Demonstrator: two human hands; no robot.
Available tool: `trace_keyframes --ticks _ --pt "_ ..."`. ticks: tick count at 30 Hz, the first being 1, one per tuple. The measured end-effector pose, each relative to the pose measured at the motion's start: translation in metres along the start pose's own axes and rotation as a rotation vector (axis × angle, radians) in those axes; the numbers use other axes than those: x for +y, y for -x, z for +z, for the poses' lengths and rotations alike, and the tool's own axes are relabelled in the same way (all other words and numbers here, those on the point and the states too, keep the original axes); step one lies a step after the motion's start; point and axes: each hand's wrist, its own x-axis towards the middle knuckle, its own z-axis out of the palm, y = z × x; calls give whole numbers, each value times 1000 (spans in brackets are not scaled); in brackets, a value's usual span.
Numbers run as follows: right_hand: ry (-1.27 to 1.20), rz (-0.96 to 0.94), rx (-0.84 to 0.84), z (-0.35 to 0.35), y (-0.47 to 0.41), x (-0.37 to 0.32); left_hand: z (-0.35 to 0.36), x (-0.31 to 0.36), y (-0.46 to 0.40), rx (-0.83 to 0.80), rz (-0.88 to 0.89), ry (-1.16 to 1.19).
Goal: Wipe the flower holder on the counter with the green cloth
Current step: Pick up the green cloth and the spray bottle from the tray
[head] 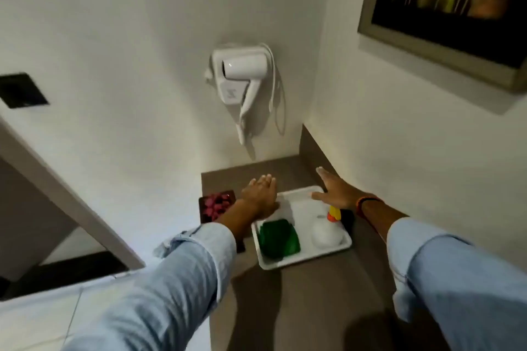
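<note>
A dark square flower holder (216,205) filled with pink-red flowers stands at the left edge of the brown counter (308,299). The folded green cloth (279,239) lies in the near left part of a white tray (302,261). My left hand (261,192) hovers flat, fingers apart, over the tray's far left corner, just right of the flower holder. My right hand (335,189) is spread open above the tray's far right corner. Neither hand holds anything.
On the tray also sit a white rounded object (326,234) and a small yellow and orange bottle (333,213). A white hair dryer (242,85) hangs on the wall behind the counter. A framed picture (453,0) hangs on the right wall.
</note>
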Motion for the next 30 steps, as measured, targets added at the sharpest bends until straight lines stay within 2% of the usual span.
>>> trace_keyframes --ticks 3,6,9,14,20,26,30 --pt "-175 68 45 28 13 35 69 22 -2 -172 8 72" --pt "-308 83 257 58 20 65 129 31 -5 -257 18 66" --pt "-437 124 307 79 11 82 167 30 -16 -310 -11 63" --pt "-547 100 403 95 -14 86 184 25 -25 -260 -5 -12" --pt "-376 18 524 107 -30 89 192 22 -31 -114 47 -161" --pt "-317 100 519 107 -44 80 203 19 -36 -26 93 -147" --pt "-334 86 607 100 -45 55 189 20 -33 76 77 -74"
